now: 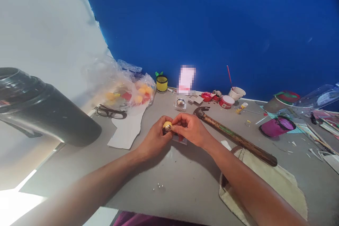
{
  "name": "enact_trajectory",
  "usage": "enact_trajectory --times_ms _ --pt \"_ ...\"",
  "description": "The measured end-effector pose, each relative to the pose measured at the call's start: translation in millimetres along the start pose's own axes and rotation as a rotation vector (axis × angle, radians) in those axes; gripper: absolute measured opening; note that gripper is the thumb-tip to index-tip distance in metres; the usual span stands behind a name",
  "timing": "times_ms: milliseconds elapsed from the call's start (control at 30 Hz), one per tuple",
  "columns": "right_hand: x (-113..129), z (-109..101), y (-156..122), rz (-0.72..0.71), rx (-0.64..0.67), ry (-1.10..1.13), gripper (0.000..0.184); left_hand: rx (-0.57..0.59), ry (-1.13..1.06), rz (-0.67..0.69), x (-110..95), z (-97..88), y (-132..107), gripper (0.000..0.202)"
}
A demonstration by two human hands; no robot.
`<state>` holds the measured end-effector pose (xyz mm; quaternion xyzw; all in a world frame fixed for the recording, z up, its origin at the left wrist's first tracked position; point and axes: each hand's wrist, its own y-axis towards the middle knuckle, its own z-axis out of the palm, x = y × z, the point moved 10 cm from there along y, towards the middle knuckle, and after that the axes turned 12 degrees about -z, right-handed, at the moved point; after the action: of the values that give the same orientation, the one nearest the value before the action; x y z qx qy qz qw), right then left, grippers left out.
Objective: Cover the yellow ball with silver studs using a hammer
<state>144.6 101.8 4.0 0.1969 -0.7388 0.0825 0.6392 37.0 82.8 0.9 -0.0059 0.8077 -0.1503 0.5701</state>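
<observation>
Gray tabletop (pixel 182 197), blue wall (pixel 212 24) behind: a small ball (pixel 167 126).
Left hand (pixel 156 135) grips it, yellow above, shiny silver below; right hand's (pixel 192 129) thumb and finger press together at its edge. Beyond sits a silver dome (pixel 180 102), a hammer (pixel 235 135) to its right.

The grey table (pixel 185 201) carries a hammer (pixel 235 135) to the right of its middle; near the far edge stands a yellow cup (pixel 161 84), and tiny shiny bits (pixel 159 185) lie toward the near edge.
</observation>
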Motion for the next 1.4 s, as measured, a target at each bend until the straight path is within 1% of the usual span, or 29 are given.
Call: enact_trajectory --times_ms 33,100,167,233,267,300,333,400,467,533,600,667,733,800,867,933,967,1033,1100,1167,1233,1300,1333,1400 --pt "0 -7 1 -0.001 0.002 -0.060 0.019 0.029 -0.047 -0.019 3 1.4 3 0.018" --pt "1 -30 4 -0.025 -0.025 -0.295 0.017 0.074 -0.167 -0.066 10 2.8 8 0.028" --pt "8 -63 5 -0.059 -0.088 -0.703 0.016 0.098 -0.286 -0.101 15 2.6 12 0.038" --pt "7 -96 4 0.031 -0.117 -1.098 0.019 0.099 -0.350 -0.105 17 1.0 14 0.038" --pt "3 -111 2 0.102 -0.106 -1.232 0.022 0.096 -0.355 -0.100 16 0.1 15 0.036" --pt "-5 -124 0 0.198 -0.066 -1.305 0.029 0.095 -0.350 -0.094 16 -0.4 15 0.033" --pt "-15 -133 -3 0.290 -0.007 -1.328 0.035 0.098 -0.342 -0.089 15 -0.3 15 0.031" --pt "-31 -145 -9 0.418 0.087 -1.314 0.038 0.109 -0.326 -0.086 14 0.5 14 0.031" --pt "-40 -151 -12 0.465 0.125 -1.288 0.033 0.107 -0.322 -0.095 14 0.0 14 0.035" --pt "-44 -155 -13 0.472 0.125 -1.258 0.027 0.093 -0.338 -0.114 14 -1.5 15 0.039" --pt "-44 -155 -13 0.455 0.121 -1.203 0.024 0.086 -0.369 -0.139 16 -2.2 16 0.042" --pt "-33 -151 -10 0.395 0.114 -1.183 0.019 0.093 -0.402 -0.164 19 -1.4 18 0.044" --pt "-9 -143 -5 0.283 0.080 -1.235 0.014 0.107 -0.442 -0.179 23 0.3 20 0.047" --pt "24 -131 -3 0.145 0.003 -1.292 0.011 0.106 -0.481 -0.176 25 0.2 23 0.048" --pt "55 -112 -4 -0.023 -0.077 -1.229 0.014 0.087 -0.500 -0.166 27 -1.8 25 0.043" --pt "74 -92 -6 -0.155 -0.126 -1.147 0.016 0.071 -0.495 -0.154 28 -3.7 27 0.035" --pt "78 -82 -7 -0.202 -0.132 -1.121 0.016 0.075 -0.490 -0.147 28 -3.6 27 0.033" --pt "79 -66 -8 -0.270 -0.121 -1.110 0.019 0.097 -0.490 -0.132 26 -2.1 27 0.031" --pt "77 -57 -8 -0.318 -0.116 -1.125 0.020 0.131 -0.498 -0.118 24 0.7 27 0.030" --pt "77 -57 -9 -0.368 -0.152 -1.134 0.020 0.141 -0.502 -0.108 23 1.5 27 0.030" --pt "83 -62 -13 -0.429 -0.223 -1.136 0.018 0.121 -0.493 -0.103 23 -0.3 27 0.031" --pt "89 -63 -17 -0.490 -0.256 -1.139 0.018 0.094 -0.476 -0.094 23 -3.1 28 0.030" --pt "90 -61 -17 -0.508 -0.242 -1.143 0.017 0.095 -0.464 -0.089 23 -3.2 28 0.029" --pt "87 -54 -16 -0.522 -0.171 -1.154 0.016 0.116 -0.440 -0.080 22 -1.6 27 0.027"
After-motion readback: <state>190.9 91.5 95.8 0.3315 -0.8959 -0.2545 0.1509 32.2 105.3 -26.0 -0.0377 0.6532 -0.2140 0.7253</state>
